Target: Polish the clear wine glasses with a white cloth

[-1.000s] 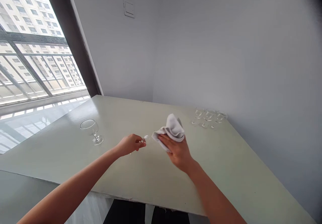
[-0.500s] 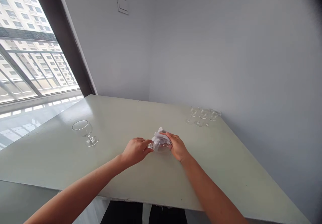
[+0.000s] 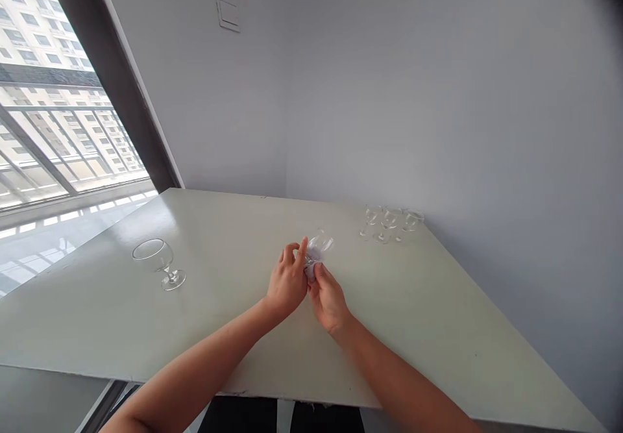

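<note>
A clear stemmed glass [image 3: 322,241] is held over the table with its bowl pointing away from me. A crumpled white cloth [image 3: 312,269] is bunched at its stem end. My left hand [image 3: 288,282] curls in from the left side of the glass, its index finger raised along the stem area. Thumb on top, my right hand [image 3: 329,298] is closed on the cloth from the right. The fingers and cloth cover the stem and foot, so the left hand's exact contact is partly hidden.
Another large stemmed glass [image 3: 154,255] stands upright at the left of the pale table [image 3: 219,225]. Several stemmed glasses [image 3: 388,220] stand grouped at the back right, close to the wall [image 3: 438,95]. A window [image 3: 63,115] is at the far left.
The glass has swung so its bowl points away from me. The cloth has shifted from the bowl to the stem end, and my left hand has moved right, closer to my right hand.
</note>
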Demonstrator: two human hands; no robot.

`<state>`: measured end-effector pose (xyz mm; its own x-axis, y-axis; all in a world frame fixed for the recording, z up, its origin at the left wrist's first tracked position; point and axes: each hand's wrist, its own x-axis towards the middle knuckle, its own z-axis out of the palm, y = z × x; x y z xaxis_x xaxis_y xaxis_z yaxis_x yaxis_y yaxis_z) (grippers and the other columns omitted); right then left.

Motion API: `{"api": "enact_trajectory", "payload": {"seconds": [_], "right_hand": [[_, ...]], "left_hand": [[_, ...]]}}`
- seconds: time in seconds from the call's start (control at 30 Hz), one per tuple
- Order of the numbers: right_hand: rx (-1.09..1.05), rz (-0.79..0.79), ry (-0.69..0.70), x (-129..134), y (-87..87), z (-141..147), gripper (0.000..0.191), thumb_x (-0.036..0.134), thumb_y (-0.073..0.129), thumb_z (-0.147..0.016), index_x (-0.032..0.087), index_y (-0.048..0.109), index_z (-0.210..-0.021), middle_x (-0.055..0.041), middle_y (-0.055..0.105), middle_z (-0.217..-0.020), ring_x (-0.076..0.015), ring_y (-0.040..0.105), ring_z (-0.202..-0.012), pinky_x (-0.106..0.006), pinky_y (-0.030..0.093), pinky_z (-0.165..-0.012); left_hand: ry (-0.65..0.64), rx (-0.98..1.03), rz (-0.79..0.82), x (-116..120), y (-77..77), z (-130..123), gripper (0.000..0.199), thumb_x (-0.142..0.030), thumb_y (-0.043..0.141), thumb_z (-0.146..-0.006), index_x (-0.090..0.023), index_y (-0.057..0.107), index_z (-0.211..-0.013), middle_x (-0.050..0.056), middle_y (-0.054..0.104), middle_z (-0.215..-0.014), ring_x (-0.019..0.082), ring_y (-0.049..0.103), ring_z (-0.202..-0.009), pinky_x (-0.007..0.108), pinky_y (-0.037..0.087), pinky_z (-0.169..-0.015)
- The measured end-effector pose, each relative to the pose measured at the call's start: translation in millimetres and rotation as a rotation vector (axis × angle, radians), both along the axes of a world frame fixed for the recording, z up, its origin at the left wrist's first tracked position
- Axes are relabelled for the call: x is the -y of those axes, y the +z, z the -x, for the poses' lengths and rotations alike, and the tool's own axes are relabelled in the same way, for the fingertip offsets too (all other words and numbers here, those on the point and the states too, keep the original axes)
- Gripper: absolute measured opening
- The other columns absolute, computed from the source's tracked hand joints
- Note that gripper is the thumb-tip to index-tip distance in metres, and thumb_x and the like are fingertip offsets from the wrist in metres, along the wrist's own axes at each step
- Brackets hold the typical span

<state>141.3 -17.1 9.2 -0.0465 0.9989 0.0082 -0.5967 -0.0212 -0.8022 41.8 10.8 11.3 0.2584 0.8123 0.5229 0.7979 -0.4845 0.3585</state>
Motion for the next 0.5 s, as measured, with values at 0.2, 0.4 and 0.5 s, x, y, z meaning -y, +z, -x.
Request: {"api": "enact_trajectory", "payload": {"seconds": [0.2,0.4,0.5], "right_hand": [[0.053,0.056,0.094,-4.8,-5.4,-6.0,0.034,0.039,0.058,-0.076,0.025,0.054,-0.107,-0.0032,0.061,-0.106,-0.0186,0.057,-0.095,-0.033,0.046,-0.079],[-0.001,0.064,0.227,-10.6,-3.9,-16.5,0.027,0.041,0.06,-0.075,0.021,0.06,-0.093,-0.0021,0.064,-0.088,-0.0162,0.059,-0.079,-0.03,0.046,-0.071],[-0.022,0.102,0.319,-8.9,-4.5,-17.0,0.029,0.044,0.062,-0.073,0.02,0.062,-0.09,-0.0024,0.063,-0.081,-0.0153,0.058,-0.071,-0.028,0.046,-0.063]], "left_hand": [[-0.071,0.091,-0.001,19.6,-3.5,-19.4,0.061,-0.009,0.041,-0.078,-0.018,0.023,-0.136,0.013,0.029,-0.14,0.028,0.028,-0.126,0.048,0.024,-0.099],[-0.237,0.644,0.696,2.3,20.3,10.1,0.056,-0.034,0.055,-0.076,-0.025,0.037,-0.127,0.01,0.048,-0.127,0.027,0.047,-0.112,0.042,0.038,-0.09],[-0.496,0.982,1.104,-9.3,29.7,23.8,0.056,-0.041,0.061,-0.072,-0.018,0.043,-0.12,0.014,0.056,-0.116,0.025,0.056,-0.099,0.037,0.044,-0.082]]}}
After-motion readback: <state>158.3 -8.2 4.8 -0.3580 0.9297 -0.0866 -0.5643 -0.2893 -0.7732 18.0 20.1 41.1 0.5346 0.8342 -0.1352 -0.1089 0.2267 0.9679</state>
